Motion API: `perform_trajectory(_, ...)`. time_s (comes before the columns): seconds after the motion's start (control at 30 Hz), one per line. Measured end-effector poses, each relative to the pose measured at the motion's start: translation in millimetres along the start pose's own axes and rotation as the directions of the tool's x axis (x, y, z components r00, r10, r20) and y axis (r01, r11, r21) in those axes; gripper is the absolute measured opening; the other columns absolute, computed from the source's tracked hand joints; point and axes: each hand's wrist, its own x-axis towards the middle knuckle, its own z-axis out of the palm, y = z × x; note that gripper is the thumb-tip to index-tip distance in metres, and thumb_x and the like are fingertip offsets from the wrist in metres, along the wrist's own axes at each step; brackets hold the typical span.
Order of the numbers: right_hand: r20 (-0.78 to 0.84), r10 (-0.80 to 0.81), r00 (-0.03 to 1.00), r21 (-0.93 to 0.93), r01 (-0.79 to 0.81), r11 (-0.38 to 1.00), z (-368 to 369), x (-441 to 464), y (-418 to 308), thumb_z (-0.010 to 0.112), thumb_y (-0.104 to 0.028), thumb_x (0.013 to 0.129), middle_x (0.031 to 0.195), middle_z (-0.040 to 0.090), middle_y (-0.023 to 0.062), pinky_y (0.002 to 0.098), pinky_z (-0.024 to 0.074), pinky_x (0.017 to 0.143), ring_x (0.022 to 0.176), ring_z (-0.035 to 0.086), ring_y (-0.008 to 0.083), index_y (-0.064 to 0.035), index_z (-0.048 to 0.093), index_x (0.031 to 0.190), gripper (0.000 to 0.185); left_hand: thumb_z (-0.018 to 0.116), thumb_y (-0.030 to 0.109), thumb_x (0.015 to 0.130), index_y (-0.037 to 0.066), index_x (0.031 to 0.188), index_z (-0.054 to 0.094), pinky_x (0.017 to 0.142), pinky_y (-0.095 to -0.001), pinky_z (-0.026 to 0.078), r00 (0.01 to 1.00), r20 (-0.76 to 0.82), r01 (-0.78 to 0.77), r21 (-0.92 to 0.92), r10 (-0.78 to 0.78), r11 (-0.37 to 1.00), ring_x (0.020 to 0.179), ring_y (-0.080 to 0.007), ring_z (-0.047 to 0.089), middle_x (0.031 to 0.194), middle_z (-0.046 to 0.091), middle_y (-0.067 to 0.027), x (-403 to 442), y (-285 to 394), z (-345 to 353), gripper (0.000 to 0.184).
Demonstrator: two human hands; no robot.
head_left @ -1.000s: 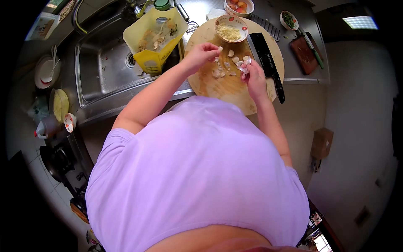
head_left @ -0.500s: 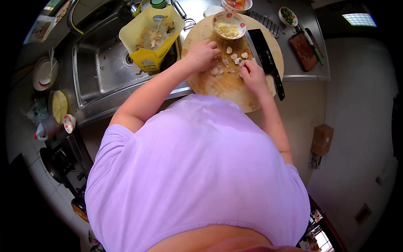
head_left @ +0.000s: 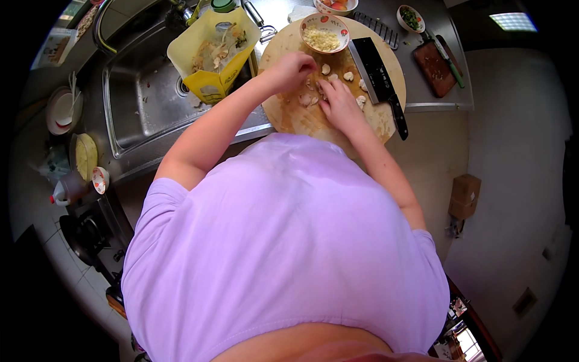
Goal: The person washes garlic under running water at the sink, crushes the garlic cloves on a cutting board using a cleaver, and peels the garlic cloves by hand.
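Observation:
A round wooden cutting board (head_left: 282, 49) holds several garlic cloves (head_left: 348, 76) and scattered papery garlic skins (head_left: 306, 100). My left hand (head_left: 292, 71) is over the board's left part with its fingers curled closed; whatever they may hold is hidden. Fingers stretched forward, my right hand (head_left: 341, 107) reaches down to the board among the skins, close to the left hand. A patterned bowl of chopped garlic (head_left: 321, 40) sits at the board's far edge. The cleaver (head_left: 375, 73) lies along the right side, its black handle past the rim.
Left of the board, a yellow bag (head_left: 208, 78) with scraps stands by the steel sink (head_left: 148, 90). At the right are a small cutting board (head_left: 433, 69) with a green-handled knife and a bowl of chopped greens (head_left: 411, 19). A black rack (head_left: 377, 30) lies behind the cleaver.
My right hand has moved left from beside the cleaver to the skins, its fingers now stretched. My left hand has lifted slightly and its fingers have curled. The view has shifted slightly.

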Motion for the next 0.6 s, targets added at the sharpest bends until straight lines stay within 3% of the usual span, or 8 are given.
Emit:
perform_trajectory(0.07,-0.025,-0.031,0.999,-0.001,0.031,1.000,2.8,2.3,3.2,0.062,-0.006,0.075,0.106,0.049,0.0167,0.0406,0.0447,0.085,0.100,0.050,0.0340,-0.0008,0.053,0.114,0.040,0.064,0.009,0.073,0.004,0.095,0.065,0.072,-0.0377,0.049,0.989,0.150,-0.033,0.222,0.000,0.975,0.080,-0.0310,0.059,0.087,0.060,-0.0141,-6.4,1.7,-5.0,0.023)
perform_trajectory(0.17,-0.039,-0.033,0.999,0.022,0.034,0.999,5.5,6.7,8.0,0.063,-0.005,0.074,0.106,0.050,0.0155,0.0405,0.0453,0.084,0.098,0.051,0.0338,-0.0022,0.053,0.116,0.043,0.065,0.010,0.072,0.005,0.093,0.065,0.073,-0.0383,0.049,0.988,0.129,-0.130,0.355,0.089,0.926,0.083,-0.0318,0.059,0.086,0.060,-0.0135,-19.5,4.4,7.8,0.021)
perform_trajectory(0.23,-0.026,-0.022,0.999,0.049,0.024,0.998,5.9,10.0,12.3,0.062,-0.005,0.074,0.102,0.052,0.0144,0.0404,0.0462,0.081,0.094,0.053,0.0334,-0.0029,0.056,0.109,0.036,0.065,0.011,0.072,0.003,0.086,0.065,0.073,-0.0387,0.049,0.990,0.130,-0.100,0.324,0.061,0.941,0.082,-0.0313,0.059,0.085,0.060,-0.0134,-20.4,0.9,20.3,0.016)
perform_trajectory(0.27,-0.025,-0.024,0.999,0.048,0.025,0.999,5.9,11.9,13.5,0.062,-0.005,0.074,0.102,0.052,0.0144,0.0404,0.0462,0.081,0.094,0.053,0.0334,-0.0029,0.056,0.109,0.036,0.065,0.012,0.071,0.004,0.083,0.065,0.072,-0.0392,0.049,0.993,0.105,-0.091,0.391,0.053,0.916,0.082,-0.0311,0.059,0.084,0.060,-0.0135,-18.9,-0.1,26.3,0.014)
perform_trajectory(0.43,0.029,-0.009,1.000,0.032,0.008,0.999,4.7,21.6,14.4,0.063,-0.008,0.072,0.083,0.057,0.0157,0.0416,0.0480,0.073,0.080,0.058,0.0347,-0.0004,0.061,0.081,0.013,0.060,0.010,0.070,0.004,0.076,0.065,0.073,-0.0397,0.050,0.995,0.091,-0.070,0.490,0.029,0.869,0.082,-0.0327,0.060,0.083,0.061,-0.0172,-12.0,9.2,40.6,0.010)
perform_trajectory(0.53,-0.007,0.036,0.999,0.021,-0.036,0.999,11.2,22.3,7.7,0.065,-0.009,0.070,0.079,0.058,0.0171,0.0426,0.0488,0.070,0.076,0.058,0.0359,0.0006,0.060,0.076,0.012,0.061,0.008,0.068,0.003,0.073,0.065,0.068,-0.0407,0.051,0.989,0.099,-0.147,0.508,0.112,0.849,0.075,-0.0337,0.062,0.079,0.062,-0.0179,-12.1,2.7,48.7,0.008)
perform_trajectory(0.6,-0.016,0.045,0.999,0.009,-0.045,0.999,15.8,22.9,6.6,0.065,-0.010,0.071,0.078,0.059,0.0168,0.0408,0.0490,0.068,0.075,0.059,0.0339,0.0010,0.061,0.076,0.013,0.061,0.007,0.067,0.003,0.074,0.066,0.068,-0.0407,0.050,0.992,0.095,-0.120,0.469,0.085,0.875,0.076,-0.0335,0.062,0.079,0.063,-0.0183,-11.3,1.2,45.5,0.009)
